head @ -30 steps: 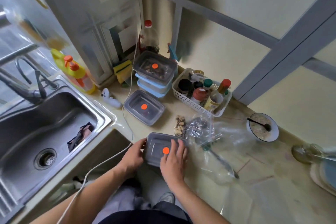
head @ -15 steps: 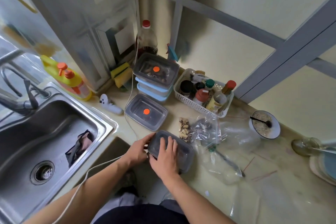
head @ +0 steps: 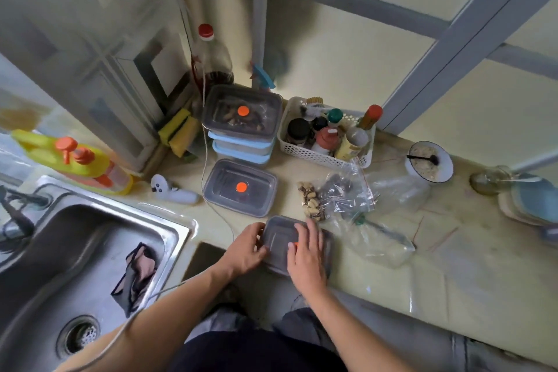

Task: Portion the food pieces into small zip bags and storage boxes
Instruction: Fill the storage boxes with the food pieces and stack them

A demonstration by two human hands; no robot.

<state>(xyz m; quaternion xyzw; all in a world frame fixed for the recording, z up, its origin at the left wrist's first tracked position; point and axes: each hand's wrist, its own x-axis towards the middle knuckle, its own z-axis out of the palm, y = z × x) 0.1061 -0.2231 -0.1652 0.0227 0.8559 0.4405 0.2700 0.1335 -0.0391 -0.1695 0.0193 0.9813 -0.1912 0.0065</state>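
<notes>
A grey lidded storage box (head: pixel 279 235) lies at the counter's front edge. My right hand (head: pixel 306 254) presses flat on its lid, covering most of the orange dot. My left hand (head: pixel 247 248) grips the box's left side. Behind it sits a second closed grey box (head: pixel 240 187) with an orange dot. Further back, a stack of boxes (head: pixel 241 127) has food in the top one. A small pile of food pieces (head: pixel 309 202) lies loose beside a zip bag (head: pixel 347 193) that holds dark pieces.
A steel sink (head: pixel 75 254) with a rag is at the left. A white basket of bottles (head: pixel 326 137), a bowl with a spoon (head: pixel 428 161), clear bags (head: pixel 380 238), a white controller (head: pixel 172 190), a white cable and a yellow soap bottle (head: pixel 72 158) crowd the counter.
The box has shifted slightly and both hands have moved over it; my right hand now lies lower on the lid, my left at its left side. The camera view has drifted.
</notes>
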